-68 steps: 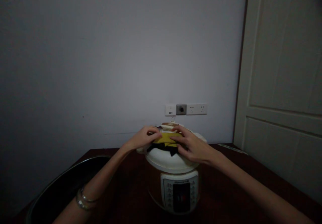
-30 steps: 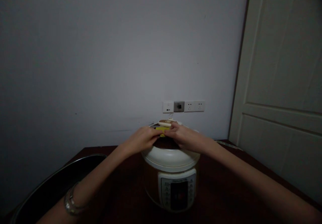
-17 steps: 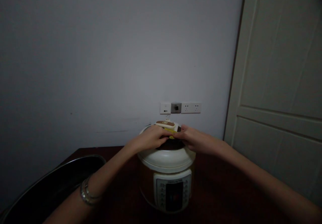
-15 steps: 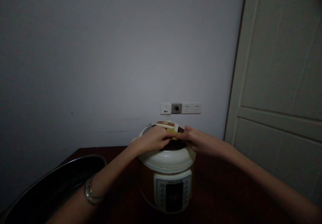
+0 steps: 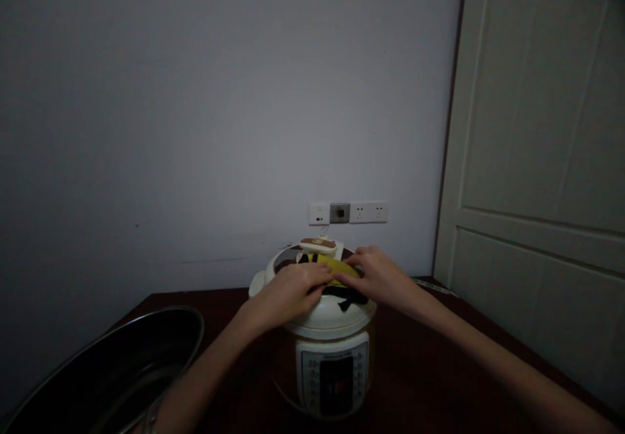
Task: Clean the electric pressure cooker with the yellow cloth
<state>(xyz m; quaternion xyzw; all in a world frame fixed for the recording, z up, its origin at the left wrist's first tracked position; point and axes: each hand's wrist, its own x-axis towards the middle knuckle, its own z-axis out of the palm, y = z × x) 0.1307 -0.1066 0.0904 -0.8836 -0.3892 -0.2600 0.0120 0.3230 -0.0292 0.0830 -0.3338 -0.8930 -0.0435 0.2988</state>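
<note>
A white electric pressure cooker [image 5: 328, 369] with a front control panel stands on the dark wooden table [image 5: 430, 369]. On its lid lies a yellow and black folded cloth [image 5: 336, 269]. My left hand [image 5: 291, 291] rests on the lid with its fingers curled onto the left end of the cloth. My right hand [image 5: 378, 276] presses on the right end of the cloth, fingers together. Behind the hands a small brown and white knob [image 5: 318, 244] sticks up from the lid.
A large dark metal basin [image 5: 112, 375] sits at the table's left front. A row of wall sockets [image 5: 347, 213] is behind the cooker. A pale door [image 5: 537, 161] stands at the right.
Both hands have come back toward me on the lid, and more of the yellow and black cloth shows between them. The view has shifted a little to the right.
</note>
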